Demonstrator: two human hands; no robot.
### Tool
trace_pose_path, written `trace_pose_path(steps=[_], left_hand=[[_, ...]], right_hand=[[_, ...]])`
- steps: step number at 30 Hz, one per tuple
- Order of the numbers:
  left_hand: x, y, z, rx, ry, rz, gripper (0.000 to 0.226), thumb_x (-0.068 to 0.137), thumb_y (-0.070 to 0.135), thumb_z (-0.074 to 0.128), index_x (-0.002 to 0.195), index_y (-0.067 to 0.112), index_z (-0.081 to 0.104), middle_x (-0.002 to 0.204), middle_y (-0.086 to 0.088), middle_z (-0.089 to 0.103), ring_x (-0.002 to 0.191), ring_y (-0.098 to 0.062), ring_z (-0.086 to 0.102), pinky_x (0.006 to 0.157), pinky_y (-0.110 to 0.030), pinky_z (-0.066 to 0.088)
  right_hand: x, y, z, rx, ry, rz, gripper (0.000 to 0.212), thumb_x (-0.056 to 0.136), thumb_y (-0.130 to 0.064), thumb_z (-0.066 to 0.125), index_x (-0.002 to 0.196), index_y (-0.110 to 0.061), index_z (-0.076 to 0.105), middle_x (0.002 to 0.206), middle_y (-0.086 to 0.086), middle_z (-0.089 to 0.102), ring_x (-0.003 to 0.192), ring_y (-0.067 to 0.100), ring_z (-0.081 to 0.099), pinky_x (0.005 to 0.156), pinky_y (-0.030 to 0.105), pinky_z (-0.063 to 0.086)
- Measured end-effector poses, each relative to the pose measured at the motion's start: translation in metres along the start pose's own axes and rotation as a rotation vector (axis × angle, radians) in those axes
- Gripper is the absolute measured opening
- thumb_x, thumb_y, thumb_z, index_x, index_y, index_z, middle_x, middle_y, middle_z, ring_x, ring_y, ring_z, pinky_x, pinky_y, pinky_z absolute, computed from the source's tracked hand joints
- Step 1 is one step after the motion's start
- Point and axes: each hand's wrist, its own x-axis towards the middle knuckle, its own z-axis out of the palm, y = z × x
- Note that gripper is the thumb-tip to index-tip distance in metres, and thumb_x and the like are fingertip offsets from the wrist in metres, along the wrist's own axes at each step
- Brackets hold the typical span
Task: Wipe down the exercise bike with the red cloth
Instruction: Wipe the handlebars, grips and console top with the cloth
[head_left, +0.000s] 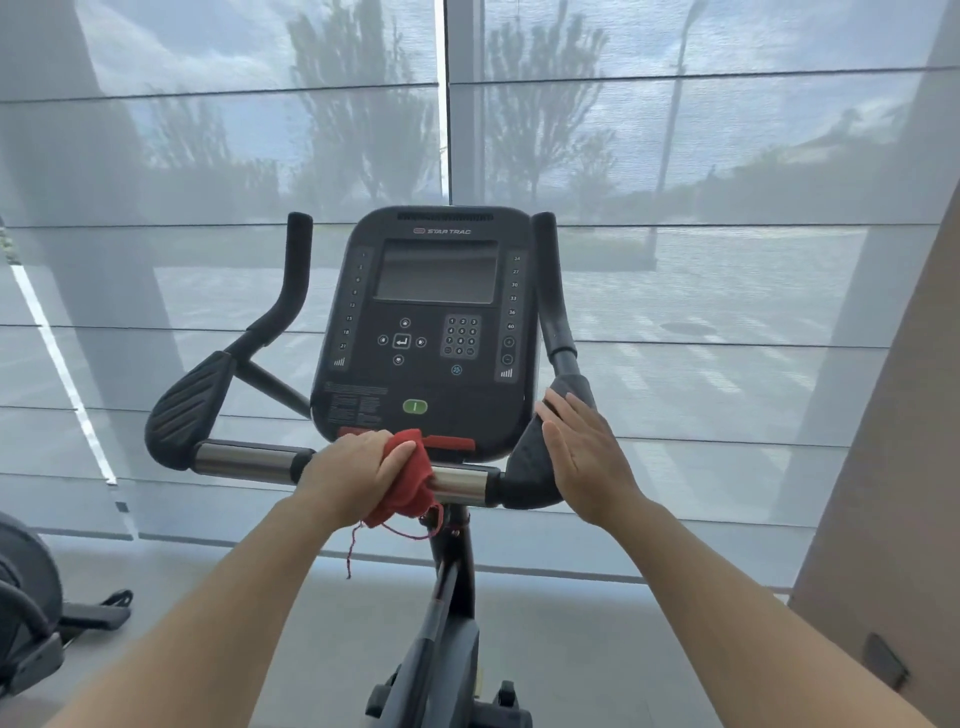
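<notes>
The exercise bike fills the middle of the head view, its black console (431, 322) facing me above a silver handlebar (244, 460). My left hand (353, 475) grips the red cloth (408, 480) around the centre of that bar, just under the console; loose red threads hang from the cloth. My right hand (582, 452) rests flat, fingers straight, on the black right elbow pad (530, 467). The left elbow pad (189, 405) and both upright black grips are untouched.
A wall of shaded windows (675, 208) stands right behind the bike. Another machine (31, 613) sits on the floor at the lower left. A beige wall or column (893, 467) rises close on the right. Grey floor lies around the bike's post (449, 597).
</notes>
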Motion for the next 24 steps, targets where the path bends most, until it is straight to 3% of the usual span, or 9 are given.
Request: trace_pose_path(steps=[4, 11, 14, 20, 24], left_hand=[[0.003, 0.015, 0.001, -0.004, -0.009, 0.058, 0.044, 0.094, 0.052, 0.021, 0.087, 0.023, 0.054, 0.089, 0.002, 0.062, 0.087, -0.021, 0.057, 0.078, -0.037, 0.046], [0.000, 0.059, 0.022, 0.049, 0.087, 0.287, 0.050, 0.092, 0.056, 0.024, 0.113, 0.023, 0.054, 0.109, 0.004, 0.062, 0.099, -0.022, 0.055, 0.087, -0.036, 0.043], [0.004, 0.053, 0.021, 0.047, 0.059, 0.338, 0.051, 0.090, 0.060, 0.025, 0.116, 0.025, 0.052, 0.111, 0.005, 0.061, 0.099, -0.021, 0.055, 0.084, -0.036, 0.045], [0.014, 0.049, 0.022, 0.009, 0.086, 0.320, 0.046, 0.089, 0.064, 0.018, 0.083, 0.029, 0.047, 0.087, 0.008, 0.061, 0.083, -0.017, 0.059, 0.061, -0.030, 0.039], [0.013, 0.049, 0.024, 0.014, 0.136, 0.316, 0.046, 0.087, 0.063, 0.013, 0.079, 0.030, 0.044, 0.081, 0.009, 0.060, 0.077, -0.016, 0.058, 0.055, -0.028, 0.034]], right_hand=[[-0.001, -0.010, 0.003, 0.008, 0.022, 0.084, 0.052, 0.100, -0.036, 0.010, 0.144, -0.021, 0.031, 0.154, -0.007, 0.022, 0.143, 0.010, 0.007, 0.117, 0.033, 0.006], [-0.018, -0.021, 0.003, -0.023, 0.014, 0.156, 0.052, 0.099, -0.038, 0.011, 0.147, -0.022, 0.024, 0.156, -0.008, 0.015, 0.143, 0.006, 0.002, 0.116, 0.027, 0.001], [-0.031, -0.026, 0.006, -0.056, 0.003, 0.179, 0.055, 0.098, -0.042, 0.009, 0.148, -0.022, 0.019, 0.157, -0.009, 0.009, 0.143, 0.004, -0.003, 0.116, 0.025, -0.001], [-0.044, -0.032, 0.017, -0.083, -0.004, 0.226, 0.056, 0.098, -0.044, 0.011, 0.149, -0.022, 0.007, 0.156, -0.012, -0.004, 0.136, -0.004, -0.017, 0.113, 0.021, -0.009], [-0.042, -0.032, 0.018, -0.063, 0.009, 0.233, 0.055, 0.098, -0.044, 0.012, 0.148, -0.024, 0.009, 0.156, -0.012, -0.003, 0.139, 0.000, -0.015, 0.114, 0.024, -0.006]])
